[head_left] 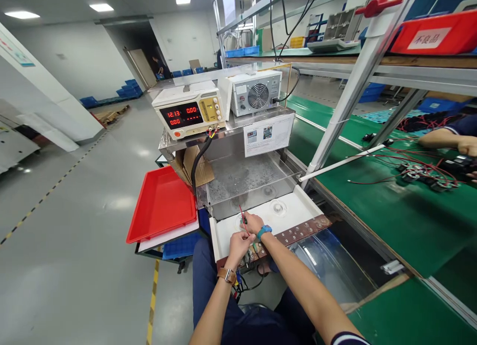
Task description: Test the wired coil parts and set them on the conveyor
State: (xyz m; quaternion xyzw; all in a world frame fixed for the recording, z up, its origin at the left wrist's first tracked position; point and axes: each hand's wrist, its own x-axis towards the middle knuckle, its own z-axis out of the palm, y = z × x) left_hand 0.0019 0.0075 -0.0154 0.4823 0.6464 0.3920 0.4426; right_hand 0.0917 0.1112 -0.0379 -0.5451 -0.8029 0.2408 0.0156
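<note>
My right hand, with a blue band at the wrist, is closed around a small dark part over the white tray-like fixture. A thin red wire rises from there. Just below, my left hand pinches the lower end of a red wire; the fingers hide the tip. Beside its fingertips is a green clip, by the brown strip with metal studs along the fixture's front edge. A round clear fitting sits on the fixture's white floor.
A power supply with red digits and a grey fan-backed unit stand on a metal shelf ahead. At left is a red tray. On the green conveyor to the right lie wired parts, near another person's hand.
</note>
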